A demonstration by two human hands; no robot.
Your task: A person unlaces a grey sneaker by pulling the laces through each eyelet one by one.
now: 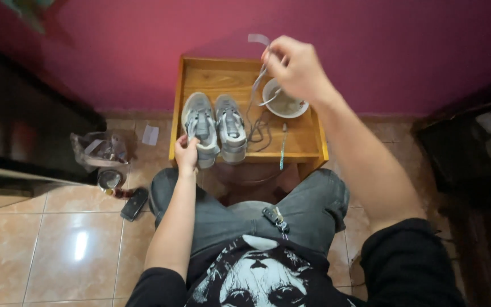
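A: Starting nearest the camera, lower frame: what is entered first?

B: Item one, a black printed shirt at the bottom centre, then grey jeans (308,207) over bent knees, with a small metal clip (274,218) lying on the lap.

A: Floor items, left of frame?

B: Beige tiled floor (69,250). On it, centre left, a dark phone (134,204); just above it a small round lidded jar (109,180); above that a crumpled clear plastic bag (100,149).

A: Hands?

B: Left hand (187,153), centre frame, fingers closed on the toe of the left grey shoe (200,129). Right hand (298,68), upper centre, raised above the table, fingers pinched tight on a grey shoelace (258,85) whose loose tip sticks up over the knuckles.

A: Where does the lace run?

B: Down from the right hand to a loose coil on the tabletop, just right of the shoes. Whether it is threaded into a shoe I cannot tell.

A: Remaining table contents?

B: Small wooden table (308,149) with raised edges, centre of frame. The right grey shoe (232,128) stands touching its partner, toes toward the camera. A white bowl (284,101) sits at the table's upper right, partly behind the right hand. A teal toothbrush (283,145) lies below the bowl, near the front edge.

A: Farthest entry?

B: Magenta wall (404,51) across the top of frame.
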